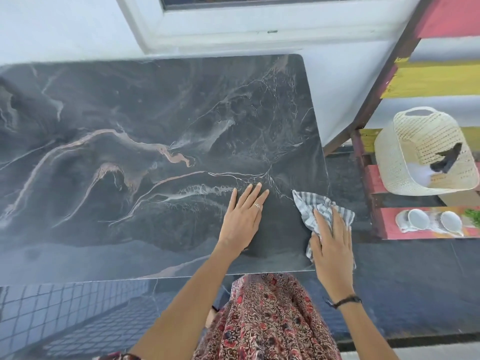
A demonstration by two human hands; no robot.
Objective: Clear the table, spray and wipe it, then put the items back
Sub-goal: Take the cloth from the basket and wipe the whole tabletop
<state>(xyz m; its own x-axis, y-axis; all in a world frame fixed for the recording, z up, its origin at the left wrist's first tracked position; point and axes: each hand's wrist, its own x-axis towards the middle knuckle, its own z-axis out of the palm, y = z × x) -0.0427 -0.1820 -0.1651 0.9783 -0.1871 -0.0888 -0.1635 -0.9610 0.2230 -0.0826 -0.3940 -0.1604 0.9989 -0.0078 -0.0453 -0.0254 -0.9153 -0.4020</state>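
Observation:
The dark marble table (130, 152) fills the view, with nothing standing on it. My left hand (242, 215) lies flat on the top near the front right, fingers straight. My right hand (331, 240) presses a grey striped cloth (309, 206) onto the table's front right corner, fingers straight over it. Part of the cloth hangs past the table edge.
To the right stands a painted wooden shelf (389, 81). On it sits a cream woven basket (389, 157) with a dark item inside. Lower down lie two white dishes (418, 219) and something green. A white window frame runs behind the table.

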